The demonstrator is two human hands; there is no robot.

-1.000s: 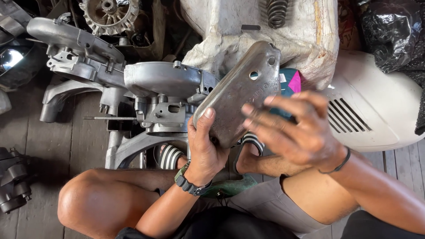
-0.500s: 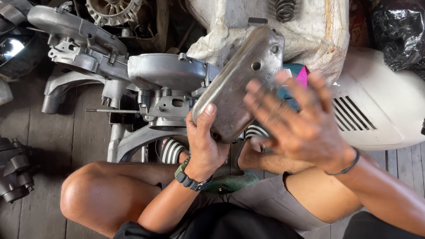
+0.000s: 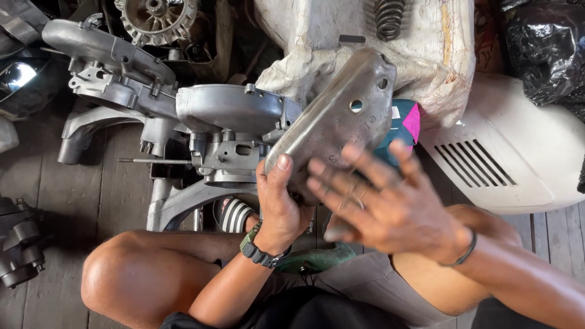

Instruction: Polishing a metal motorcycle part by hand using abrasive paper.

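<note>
Two hands: left (image 3: 277, 204) grips metal cover (image 3: 338, 122); right (image 3: 384, 204) blurred, open.

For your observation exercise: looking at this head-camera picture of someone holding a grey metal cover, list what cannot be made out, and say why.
1. Right hand: motion-blurred, so whether its fingers touch the metal cover is unclear.
2. Lower edge of the cover: hidden by the left hand and the right hand.
3. Teal and pink object: mostly behind the cover; its kind is unclear.
4. Green item by the legs: largely covered by both wrists.
5. Dark part: cut by the left edge.
</note>
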